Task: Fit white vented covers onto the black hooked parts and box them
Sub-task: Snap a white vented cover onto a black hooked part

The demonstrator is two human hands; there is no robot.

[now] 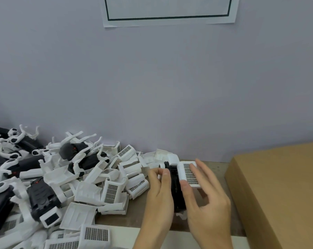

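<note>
While my left hand (pixel 159 191) grips the black hooked part (pixel 176 187) upright-ish between us, thumb and fingers curled round its upper end, my right hand (pixel 204 196) brings the white vented cover (pixel 189 175) against its right flank. Right fingers are fairly straight and laid over the grille; thumb sits at the cover's near edge, so the cover is pinched between thumb and fingers. Cover touches the black body but I cannot tell whether it is seated or only resting against it

Judgement for this step: line up the cover's edges with the black body first, then press evenly across the grille, not at one corner, so the clips catch together. Left hand should brace firmly and stay off the mating face

Both hands hover just above the bench (pixel 145 220), near its front edge. Supply heap of loose covers and hooked parts (pixel 65 178) lies to my left; cardboard box (pixel 278 186) stands just to my right, ready for the finished piece
</note>
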